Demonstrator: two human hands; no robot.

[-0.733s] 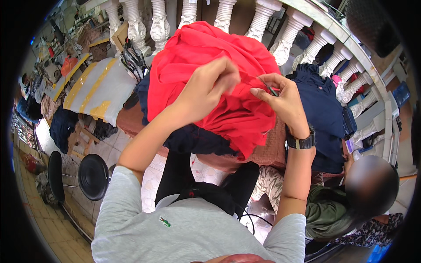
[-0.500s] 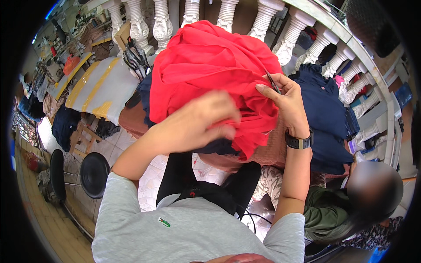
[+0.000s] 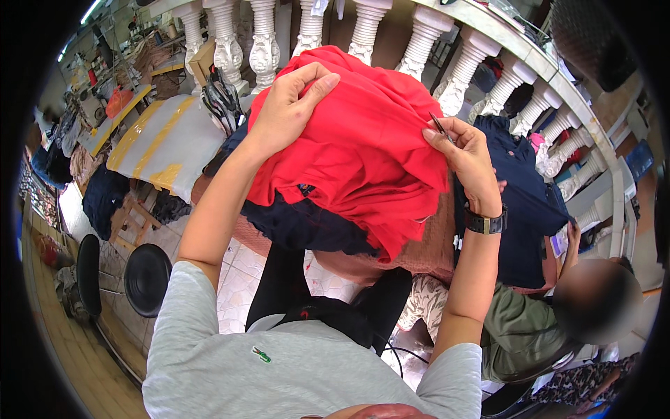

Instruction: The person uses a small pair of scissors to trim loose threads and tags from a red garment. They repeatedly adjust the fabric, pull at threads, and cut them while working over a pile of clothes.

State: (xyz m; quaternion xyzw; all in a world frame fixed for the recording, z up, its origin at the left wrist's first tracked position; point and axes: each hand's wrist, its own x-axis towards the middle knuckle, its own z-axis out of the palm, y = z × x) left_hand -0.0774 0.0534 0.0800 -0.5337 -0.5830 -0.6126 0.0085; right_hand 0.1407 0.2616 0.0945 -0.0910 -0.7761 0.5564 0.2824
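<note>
One table (image 3: 427, 244), draped in brown, stands beside a railing of white balusters (image 3: 366, 31) that curves along its far side. The red cloth (image 3: 349, 133) is heaped in the middle, its lower folds reaching toward the near edge, over dark fabric (image 3: 307, 227). A navy pile (image 3: 513, 202) lies toward the right end, a co-worker's hand (image 3: 573, 241) at its right edge. Beyond the left end is a pale sheet (image 3: 164, 140) banded with yellow tape, a wooden stand (image 3: 132, 223) lower down. Black stools (image 3: 148, 281) stand farther left; planks (image 3: 59, 321) run along that side of the room, and pale tiles (image 3: 241, 276) show below the near edge.

The left hand (image 3: 289, 105) is over the red cloth's far left part, fingers curled toward the thumb; I cannot tell whether they pinch a fold. The right hand (image 3: 467, 150) is at the cloth's right side, fingers clamped on a slim dark tool (image 3: 441, 128).

Those fingers cover the tool's lower end, so its kind is unclear. The heap hides most of the dark fabric and the table's far edge. A black-and-white bundle (image 3: 222, 105) near the balusters is hard to make out. The clutter (image 3: 105, 91) at upper left is small and warped.
</note>
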